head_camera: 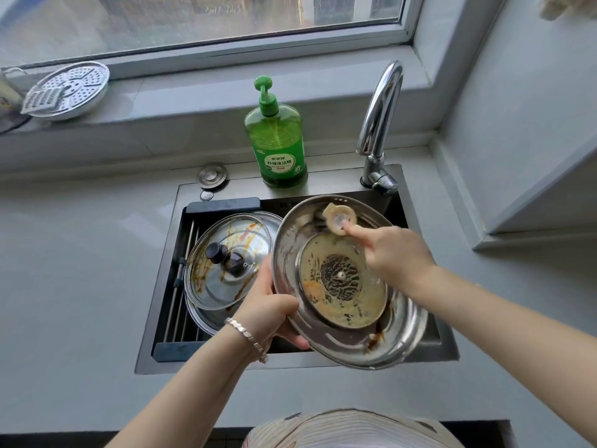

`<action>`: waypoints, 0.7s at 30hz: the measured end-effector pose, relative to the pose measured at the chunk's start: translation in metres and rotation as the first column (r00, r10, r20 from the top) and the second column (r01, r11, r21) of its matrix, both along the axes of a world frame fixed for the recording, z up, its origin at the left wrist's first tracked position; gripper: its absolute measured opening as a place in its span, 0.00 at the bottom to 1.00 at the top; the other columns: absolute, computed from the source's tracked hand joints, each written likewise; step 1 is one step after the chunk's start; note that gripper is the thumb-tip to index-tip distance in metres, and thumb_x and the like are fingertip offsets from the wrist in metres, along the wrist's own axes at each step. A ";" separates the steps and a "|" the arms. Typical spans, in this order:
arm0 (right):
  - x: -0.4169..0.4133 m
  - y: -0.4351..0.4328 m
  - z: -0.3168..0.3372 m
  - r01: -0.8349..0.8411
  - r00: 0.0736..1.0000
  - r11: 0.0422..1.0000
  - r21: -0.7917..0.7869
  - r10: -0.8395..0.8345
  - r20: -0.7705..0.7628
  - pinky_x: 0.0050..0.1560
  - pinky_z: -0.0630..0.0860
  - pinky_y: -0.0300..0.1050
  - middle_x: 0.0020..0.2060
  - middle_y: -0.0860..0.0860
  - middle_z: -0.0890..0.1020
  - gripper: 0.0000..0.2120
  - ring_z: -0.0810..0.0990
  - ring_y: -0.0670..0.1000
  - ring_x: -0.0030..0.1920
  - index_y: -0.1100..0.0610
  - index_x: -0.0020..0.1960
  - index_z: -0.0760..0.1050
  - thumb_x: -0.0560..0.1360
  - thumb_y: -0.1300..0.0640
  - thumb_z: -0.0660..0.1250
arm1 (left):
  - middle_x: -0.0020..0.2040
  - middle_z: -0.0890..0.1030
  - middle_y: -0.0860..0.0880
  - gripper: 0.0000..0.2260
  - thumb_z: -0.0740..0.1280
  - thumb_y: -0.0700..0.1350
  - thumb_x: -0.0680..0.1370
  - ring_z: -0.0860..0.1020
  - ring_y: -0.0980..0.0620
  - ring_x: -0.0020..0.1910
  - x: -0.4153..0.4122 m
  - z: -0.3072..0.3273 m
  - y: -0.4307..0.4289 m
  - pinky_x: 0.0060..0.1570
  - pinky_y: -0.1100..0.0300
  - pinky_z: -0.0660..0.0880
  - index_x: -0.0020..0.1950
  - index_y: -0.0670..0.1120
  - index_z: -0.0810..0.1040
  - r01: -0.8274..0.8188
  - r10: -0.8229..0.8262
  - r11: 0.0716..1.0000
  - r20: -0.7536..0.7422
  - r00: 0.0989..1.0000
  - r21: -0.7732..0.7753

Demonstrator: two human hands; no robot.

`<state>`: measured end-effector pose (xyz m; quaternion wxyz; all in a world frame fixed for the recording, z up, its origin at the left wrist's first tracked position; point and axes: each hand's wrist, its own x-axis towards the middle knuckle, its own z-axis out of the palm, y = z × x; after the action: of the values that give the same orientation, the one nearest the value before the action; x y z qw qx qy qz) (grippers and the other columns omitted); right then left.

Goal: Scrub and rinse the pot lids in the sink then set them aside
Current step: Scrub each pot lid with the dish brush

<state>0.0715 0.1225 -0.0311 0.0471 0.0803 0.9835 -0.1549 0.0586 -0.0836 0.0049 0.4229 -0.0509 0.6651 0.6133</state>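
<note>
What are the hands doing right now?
Left hand: grips the steel lid by its rim.
Right hand: fingertip on a pale disc; grip cannot be told.

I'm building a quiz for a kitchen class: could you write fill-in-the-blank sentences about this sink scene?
1. The left hand grips the rim of the steel lid over the ____.
2. The right hand holds a pale disc; the bracelet is on the ____ wrist.
3. The knob on the glass lid is ____.
Missing words: sink; left; black.

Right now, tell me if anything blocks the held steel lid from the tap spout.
Nothing visible does. The steel lid, held by the left hand, sits below the tap; the soap bottle stands off to its side.
</note>
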 end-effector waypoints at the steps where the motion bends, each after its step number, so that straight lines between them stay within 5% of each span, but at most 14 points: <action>1: 0.000 -0.004 0.000 -0.017 1.000 1.000 -0.016 0.016 -0.022 0.29 0.67 0.42 0.45 0.51 0.82 0.21 0.74 0.52 0.38 0.38 0.71 0.62 0.80 0.56 0.53 | 0.49 0.78 0.36 0.33 0.61 0.33 0.59 0.78 0.44 0.24 0.000 -0.001 0.001 0.18 0.61 0.72 0.62 0.56 0.64 0.001 -0.001 1.000 0.009 1.000 0.000; 5: 0.001 0.023 -0.003 0.122 0.988 0.992 0.035 -0.124 0.089 0.37 0.69 0.45 0.51 0.54 0.82 0.20 0.78 0.57 0.48 0.37 0.70 0.63 0.81 0.54 0.53 | 0.43 0.79 0.39 0.30 0.61 0.32 0.59 0.78 0.45 0.22 0.002 -0.001 0.001 0.16 0.61 0.72 0.57 0.55 0.68 -0.111 0.110 0.993 0.021 0.994 0.048; 9: 0.030 0.020 -0.014 0.131 0.967 0.991 0.040 -0.136 0.214 0.43 0.74 0.46 0.54 0.52 0.81 0.20 0.78 0.56 0.50 0.38 0.70 0.64 0.81 0.55 0.52 | 0.47 0.78 0.38 0.27 0.60 0.25 0.70 0.79 0.46 0.24 -0.006 -0.002 -0.006 0.16 0.61 0.72 0.58 0.53 0.66 -0.181 0.180 0.984 -0.032 0.983 -0.002; 17: 0.021 0.015 -0.018 0.119 0.972 0.992 0.041 -0.125 0.197 0.38 0.71 0.45 0.51 0.53 0.81 0.22 0.77 0.56 0.47 0.38 0.71 0.61 0.80 0.56 0.50 | 0.52 0.76 0.39 0.32 0.58 0.24 0.72 0.81 0.42 0.28 0.011 -0.006 0.004 0.17 0.61 0.73 0.67 0.54 0.60 0.079 -0.083 0.994 -0.053 0.995 -0.076; 21: 0.030 0.020 -0.018 0.125 0.971 0.985 0.121 -0.147 0.188 0.37 0.70 0.45 0.49 0.54 0.80 0.23 0.75 0.55 0.42 0.37 0.71 0.60 0.81 0.57 0.51 | 0.50 0.76 0.40 0.30 0.55 0.23 0.72 0.80 0.45 0.25 0.000 -0.001 -0.001 0.16 0.61 0.72 0.62 0.55 0.64 -0.068 0.066 0.997 -0.055 0.996 -0.032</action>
<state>0.1011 0.1425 -0.0489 0.1284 0.1649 0.9732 -0.0955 0.0588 -0.0841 0.0037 0.3830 -0.0637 0.6846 0.6169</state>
